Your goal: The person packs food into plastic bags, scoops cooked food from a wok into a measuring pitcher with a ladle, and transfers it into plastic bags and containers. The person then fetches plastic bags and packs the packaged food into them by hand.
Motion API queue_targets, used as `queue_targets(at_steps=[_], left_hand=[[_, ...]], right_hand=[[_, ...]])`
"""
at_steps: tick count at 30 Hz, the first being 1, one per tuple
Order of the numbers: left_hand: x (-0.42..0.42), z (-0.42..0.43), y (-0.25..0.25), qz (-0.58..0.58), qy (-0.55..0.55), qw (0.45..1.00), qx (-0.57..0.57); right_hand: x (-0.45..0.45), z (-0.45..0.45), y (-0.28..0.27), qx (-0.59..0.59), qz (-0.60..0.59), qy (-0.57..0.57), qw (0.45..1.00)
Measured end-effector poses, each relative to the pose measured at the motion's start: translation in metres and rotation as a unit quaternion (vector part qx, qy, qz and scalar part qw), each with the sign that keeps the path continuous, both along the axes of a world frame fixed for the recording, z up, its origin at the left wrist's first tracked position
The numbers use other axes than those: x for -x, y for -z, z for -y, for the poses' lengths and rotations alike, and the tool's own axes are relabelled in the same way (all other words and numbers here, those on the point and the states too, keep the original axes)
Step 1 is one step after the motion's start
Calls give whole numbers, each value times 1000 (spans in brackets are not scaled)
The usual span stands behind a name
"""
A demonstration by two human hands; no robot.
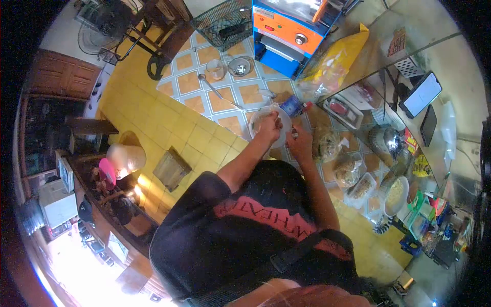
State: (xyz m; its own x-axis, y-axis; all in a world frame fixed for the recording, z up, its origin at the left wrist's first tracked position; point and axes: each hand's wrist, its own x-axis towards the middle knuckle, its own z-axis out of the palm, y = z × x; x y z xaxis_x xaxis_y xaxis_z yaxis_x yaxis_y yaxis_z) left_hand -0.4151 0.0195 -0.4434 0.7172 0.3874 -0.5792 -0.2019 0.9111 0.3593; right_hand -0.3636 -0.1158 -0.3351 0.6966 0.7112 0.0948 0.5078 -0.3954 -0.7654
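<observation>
A whitish round bowl (254, 122) sits at the near edge of the patterned table, in front of my body. My left hand (271, 127) is over the bowl with its fingers curled together; what they pinch is too small to make out. Close beside it, at the bowl's right rim, my right hand (300, 142) is closed, with a small pale bit showing at its fingertips. A blue packet (292, 106) with a red end lies just behind the bowl. To the left, a long-handled metal ladle (217, 93) lies across the table.
An orange and blue machine (289, 33) stands at the back, beside a green basket (217, 25) and a yellow bag (340, 56). A glass (215, 69) and small bowl (239, 66) stand behind the ladle. Food-filled bags (349, 171) and a white tub (395, 197) are at right.
</observation>
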Motion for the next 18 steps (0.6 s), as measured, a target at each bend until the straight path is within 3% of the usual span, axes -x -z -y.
queue_targets(at_steps=[1,3,4,6,12,14,16,18], left_hand=[[1,1,2,1,0,1000,-2],[4,7,3,-97,66,946,-301],[4,8,-8,-98,66,946,-302],[0,7,-27,-65,-17,998,-14],[2,14,-81,-109,-32,992,-60],[-1,13,-82,-104,-36,992,-57],[-4,13,-83,-98,-42,993,-54],[-3,11,-83,-142,-40,988,-51]], right_hand=[[1,-2,-9,-7,-1,0,1000],[-3,0,-1,-1,3,-7,1000],[-4,1,3,6,6,-15,1000],[-4,0,8,11,-4,-8,1000],[-6,-2,-2,22,4,-13,1000],[-6,-2,-4,53,-1,-18,998],[-7,-1,4,19,71,-19,997],[-7,-4,13,21,26,-13,999]])
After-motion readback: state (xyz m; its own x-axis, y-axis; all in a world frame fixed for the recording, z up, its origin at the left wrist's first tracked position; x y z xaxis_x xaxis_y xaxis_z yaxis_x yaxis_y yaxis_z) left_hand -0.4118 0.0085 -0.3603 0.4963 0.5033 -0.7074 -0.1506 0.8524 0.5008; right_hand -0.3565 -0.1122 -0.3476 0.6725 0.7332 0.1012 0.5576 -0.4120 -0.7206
